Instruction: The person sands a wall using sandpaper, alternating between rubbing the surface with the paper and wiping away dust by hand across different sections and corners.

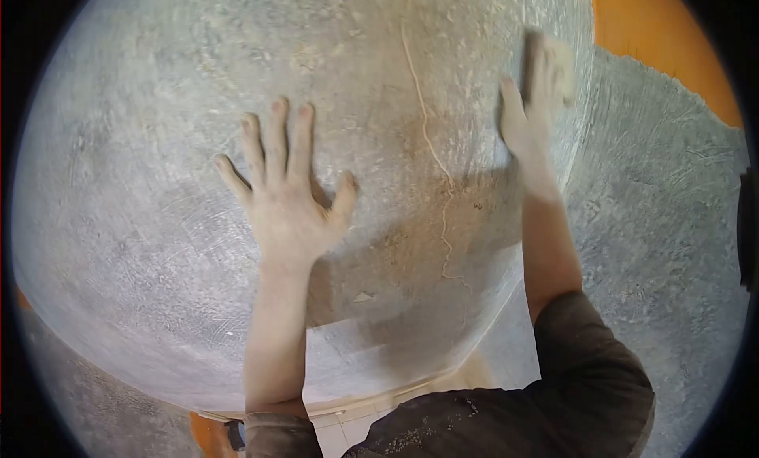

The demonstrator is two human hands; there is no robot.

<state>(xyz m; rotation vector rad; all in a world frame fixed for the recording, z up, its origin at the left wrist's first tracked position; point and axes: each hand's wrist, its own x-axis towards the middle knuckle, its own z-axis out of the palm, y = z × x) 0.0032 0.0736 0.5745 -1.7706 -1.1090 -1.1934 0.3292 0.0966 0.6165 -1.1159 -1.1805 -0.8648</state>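
Note:
My left hand (288, 209) lies flat against a rough grey plastered wall (166, 149), its fingers spread and nothing in it. Higher up and to the right, my right hand (531, 130) presses a small beige block (563, 70), which looks like a sanding block, against the wall close to its right edge. The fingers lie over the block and the thumb stands apart on the left. Motion blur softens the block's outline, and its face toward the wall is hidden. A thin pale crack (423, 118) winds down the wall between my hands.
At the wall's right edge a second grey surface (656, 197) begins, with orange paint (664, 39) above it. Light floor tiles (356, 418) show below. Another orange patch (209, 436) lies at the lower left. A dark object (746, 229) sits at the far right.

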